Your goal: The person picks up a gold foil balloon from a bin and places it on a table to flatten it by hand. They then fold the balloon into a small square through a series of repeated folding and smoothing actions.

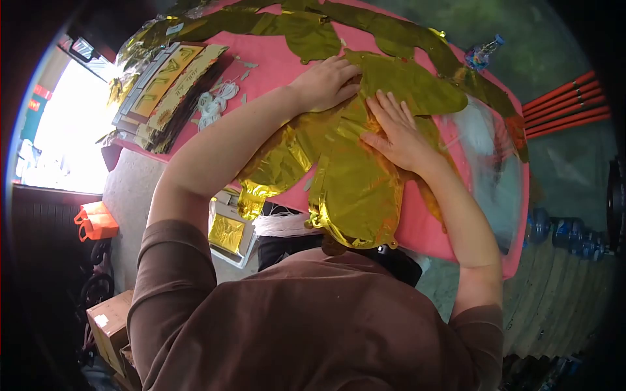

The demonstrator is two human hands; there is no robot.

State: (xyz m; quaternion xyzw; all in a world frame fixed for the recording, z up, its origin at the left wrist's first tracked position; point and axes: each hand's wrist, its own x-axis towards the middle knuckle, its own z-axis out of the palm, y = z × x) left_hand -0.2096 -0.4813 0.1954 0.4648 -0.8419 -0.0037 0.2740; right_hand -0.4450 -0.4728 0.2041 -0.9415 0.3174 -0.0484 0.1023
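Observation:
Gold foil sheets, flat and shaped like uninflated balloons, lie across a pink-covered table and hang over its near edge. My left hand rests on the foil near its upper part, fingers bent and pressed together; whatever may be under the fingertips is hidden. Flat on the foil just to the right is my right hand, its fingers stretched out and thumb apart. Further gold foil pieces lie along the far side of the table. A small bundle of white string sits left of my left hand.
Stacked printed packages stand at the table's left. A clear plastic bag lies at the right, with a plastic bottle beyond. Below the near edge is a tray with a gold packet. Red poles are at the right.

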